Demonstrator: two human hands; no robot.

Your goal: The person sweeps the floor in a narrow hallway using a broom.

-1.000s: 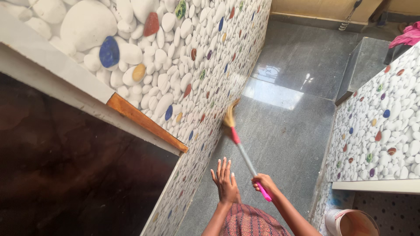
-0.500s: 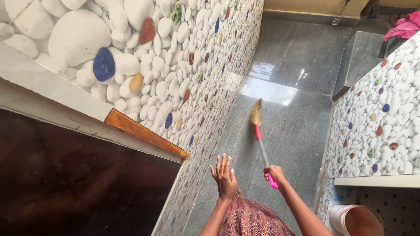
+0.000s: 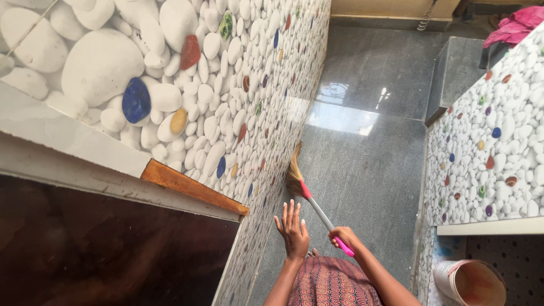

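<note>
— What's in your grip?
— My right hand (image 3: 341, 236) is clamped on the broom (image 3: 310, 199) handle; my left hand (image 3: 293, 228) is spread, holding nothing.
— Where's the brush?
— On the grey floor (image 3: 368, 153), against the pebble wall's (image 3: 249, 107) base. Open floor lies rightward.

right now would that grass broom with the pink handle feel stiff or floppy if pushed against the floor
The grass broom with the pink handle probably flexes at its fanned straw head while the handle looks rigid. It seems light, since the right hand alone holds it. The polished grey stone floor likely lets it glide.

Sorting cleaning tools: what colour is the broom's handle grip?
Pink grip in the right hand, silver shaft; head view.
</note>
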